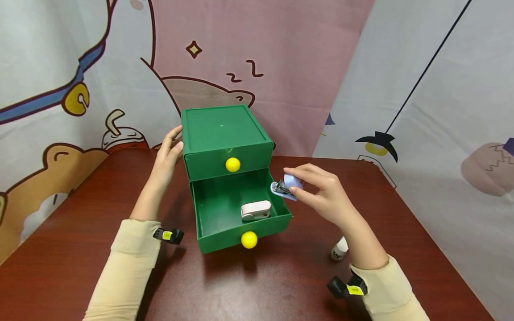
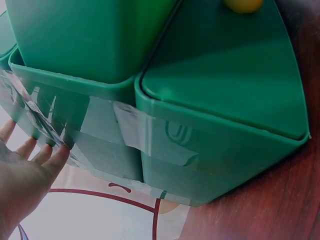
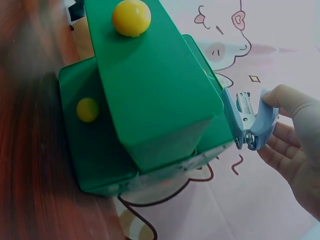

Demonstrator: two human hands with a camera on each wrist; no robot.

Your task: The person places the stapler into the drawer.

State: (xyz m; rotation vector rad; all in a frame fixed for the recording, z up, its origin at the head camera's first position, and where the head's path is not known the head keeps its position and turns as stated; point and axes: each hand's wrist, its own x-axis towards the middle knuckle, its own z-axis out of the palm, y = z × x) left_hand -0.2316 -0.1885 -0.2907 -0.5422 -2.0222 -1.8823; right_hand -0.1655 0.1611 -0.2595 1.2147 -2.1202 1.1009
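Observation:
A green two-drawer cabinet (image 1: 225,129) stands on the table with its lower drawer (image 1: 221,242) pulled out. My left hand (image 1: 165,156) rests on the cabinet's left side; in the left wrist view its straight fingers (image 2: 57,159) touch the side near clear tape. A light blue stapler (image 3: 269,117) is pinched between the thumb and fingers of my right hand (image 1: 323,191), at the drawer's right wall. Its two arms are spread apart, showing the metal inside. Inside the drawer, near the front right, lies a small white device (image 1: 256,209) with rounded ends.
Yellow ball knobs sit on the upper drawer (image 1: 233,165) and lower drawer front. A small white bottle (image 1: 339,248) is on the table (image 1: 281,285), partly behind my right forearm. A printed cloth (image 1: 305,67) hangs behind the table.

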